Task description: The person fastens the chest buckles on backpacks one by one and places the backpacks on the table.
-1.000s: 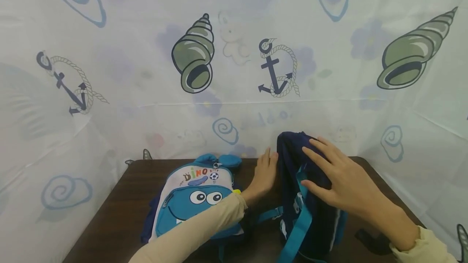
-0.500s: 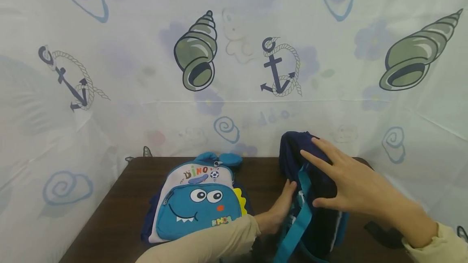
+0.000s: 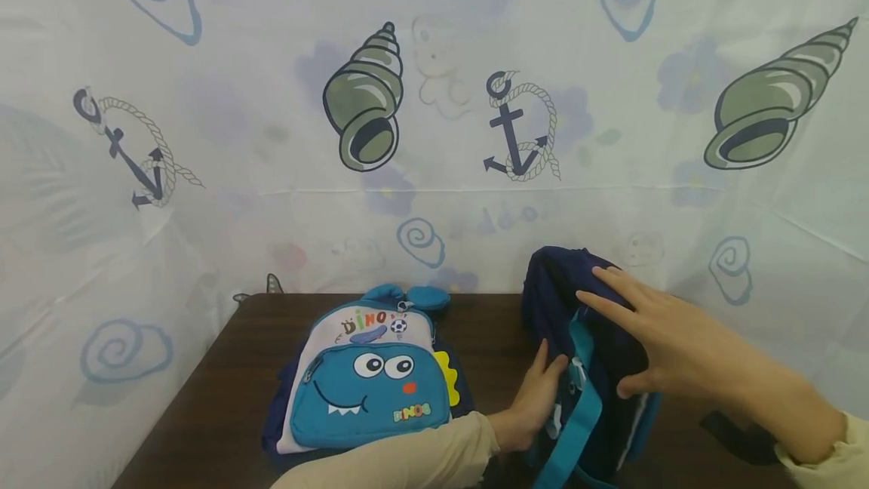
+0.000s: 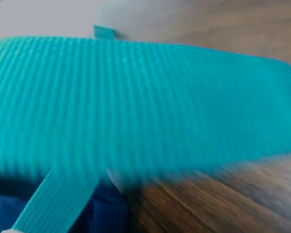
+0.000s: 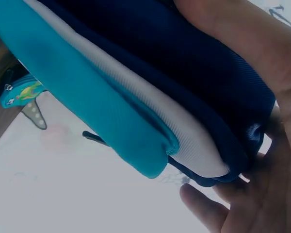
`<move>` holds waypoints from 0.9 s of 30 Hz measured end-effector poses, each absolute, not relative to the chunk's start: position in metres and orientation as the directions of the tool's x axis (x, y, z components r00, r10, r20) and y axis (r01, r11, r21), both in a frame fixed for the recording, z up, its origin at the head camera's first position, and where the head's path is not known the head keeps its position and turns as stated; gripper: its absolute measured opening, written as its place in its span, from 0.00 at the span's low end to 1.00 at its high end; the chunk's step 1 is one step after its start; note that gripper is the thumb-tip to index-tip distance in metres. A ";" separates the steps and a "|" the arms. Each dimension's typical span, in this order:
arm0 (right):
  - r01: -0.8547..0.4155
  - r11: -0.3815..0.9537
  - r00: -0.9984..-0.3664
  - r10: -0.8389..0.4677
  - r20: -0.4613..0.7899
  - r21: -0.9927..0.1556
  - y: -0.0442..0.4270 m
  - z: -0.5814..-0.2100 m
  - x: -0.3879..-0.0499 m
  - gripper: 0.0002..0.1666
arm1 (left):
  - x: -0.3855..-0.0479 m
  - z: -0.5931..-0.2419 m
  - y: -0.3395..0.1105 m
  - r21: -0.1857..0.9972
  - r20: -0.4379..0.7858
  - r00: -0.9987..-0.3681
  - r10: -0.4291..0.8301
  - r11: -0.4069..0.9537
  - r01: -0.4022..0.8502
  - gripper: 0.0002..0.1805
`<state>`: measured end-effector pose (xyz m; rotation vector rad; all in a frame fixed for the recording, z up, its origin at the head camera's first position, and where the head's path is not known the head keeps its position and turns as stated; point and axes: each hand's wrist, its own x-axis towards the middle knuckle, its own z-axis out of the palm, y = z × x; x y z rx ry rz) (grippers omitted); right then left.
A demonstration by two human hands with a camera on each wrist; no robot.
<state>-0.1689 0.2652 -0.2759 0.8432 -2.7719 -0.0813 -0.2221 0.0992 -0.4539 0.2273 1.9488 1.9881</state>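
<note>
A navy backpack [image 3: 557, 285] with a teal strap [image 3: 577, 421] stands upright on the right part of the table, its side turned towards me. Low on its left side, my left hand [image 3: 532, 402] touches it with extended fingers. My right hand [image 3: 686, 345] is spread against its upper right, thumb apart from the fingers. In the right wrist view, the right hand [image 5: 262, 194] lies along the bag's navy edge, beside white and teal panels [image 5: 102, 111]. A blurred ribbed teal strap [image 4: 136, 102] fills much of the left wrist view; the left hand is largely out of that view.
A blue and white dinosaur backpack [image 3: 370, 376] lies at the left on the dark brown table [image 3: 204, 413]. Behind hangs a white cloth [image 3: 271, 134] printed with shells and anchors. A black object [image 3: 740, 436], unclear in kind, is under the right forearm.
My left hand has moved from beside the bag's upper part down to its lower left side. The navy backpack and my right hand have shifted slightly right.
</note>
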 end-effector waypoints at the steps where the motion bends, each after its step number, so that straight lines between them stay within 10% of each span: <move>1: -0.539 0.834 -0.806 -0.551 0.217 0.119 0.268 -0.277 -0.169 0.71 | -0.221 -0.454 0.102 0.992 -0.120 -0.933 0.338 0.015 -0.122 0.39; 27: -0.518 0.848 -0.777 -0.523 0.350 0.116 0.334 -0.311 -0.167 0.71 | -0.221 -0.455 0.124 0.939 -0.031 -0.927 0.374 0.329 0.101 0.41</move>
